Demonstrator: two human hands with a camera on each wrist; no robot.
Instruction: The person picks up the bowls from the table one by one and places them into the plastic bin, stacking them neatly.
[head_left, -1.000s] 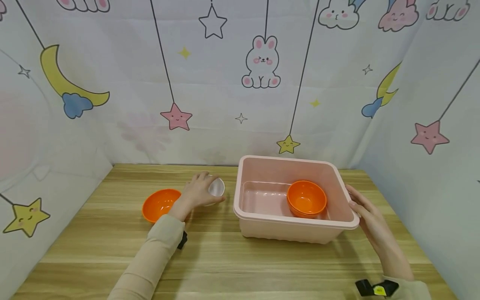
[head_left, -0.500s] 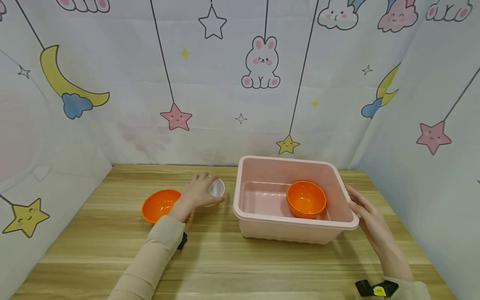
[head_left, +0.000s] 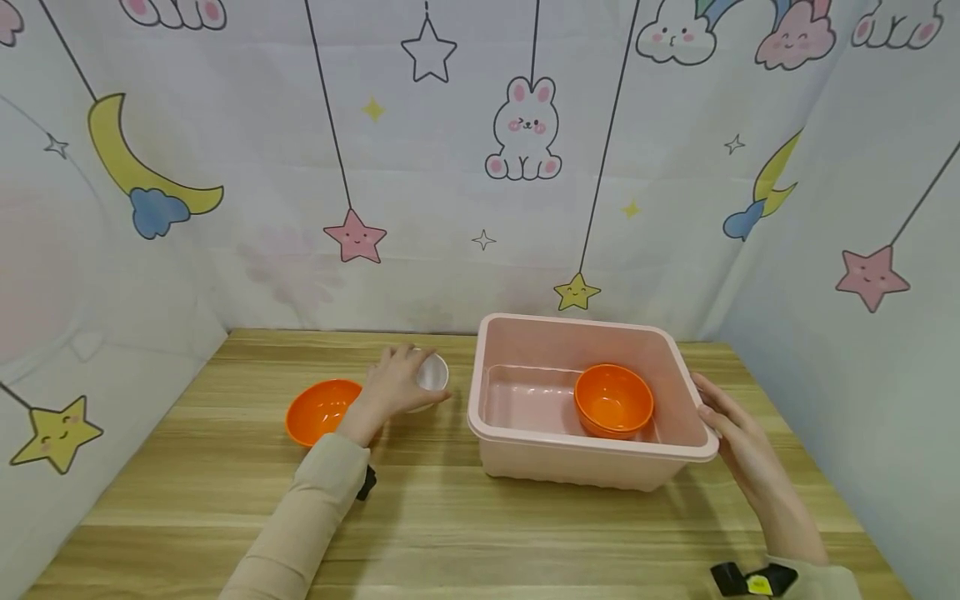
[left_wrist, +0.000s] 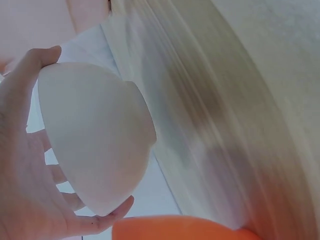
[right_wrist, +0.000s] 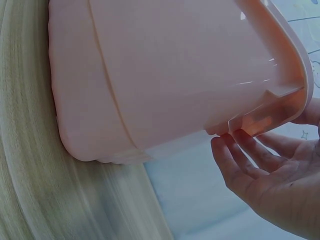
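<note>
Pink and deep, the tub (head_left: 570, 462) is gripped at its end rim by the right hand (head_left: 741, 437), presumably for steadiness, while a white bowl (left_wrist: 95, 135), between tub and loose orange bowl (head_left: 321, 413), is clasped across its rim by the left hand (head_left: 392, 387), apparently for balance.

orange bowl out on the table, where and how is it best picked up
The orange bowl is probably best pinched at the left stretch of its rim, coming from above and the left, thumb inside, fingers outside. Its mouth faces up and that rim is exposed, while the left hand, holding the white bowl, and its wrist partly cover the right side.
</note>
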